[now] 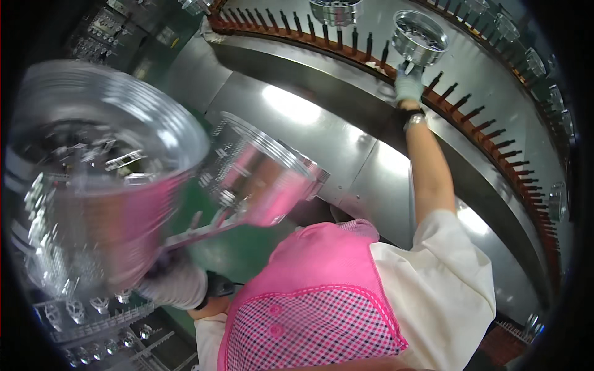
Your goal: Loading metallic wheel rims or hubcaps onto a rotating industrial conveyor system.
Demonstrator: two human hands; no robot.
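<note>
My left hand, in a pale glove, is at the lower left beside a large shiny metal wheel rim, which is smeared by motion. The hand's fingers are partly hidden and closed around the lower end of a metal bar. That bar runs up to a second shiny wheel rim, tilted in front of the pink apron. My right arm stretches far up to the right. My gloved right hand grips the underside of another wheel rim, by the row of dark pegs.
A curved rack edge with dark upright pegs sweeps from top left to lower right. Beyond it stand more rims. A steel side panel slopes below. Small metal parts hang on racks at lower left.
</note>
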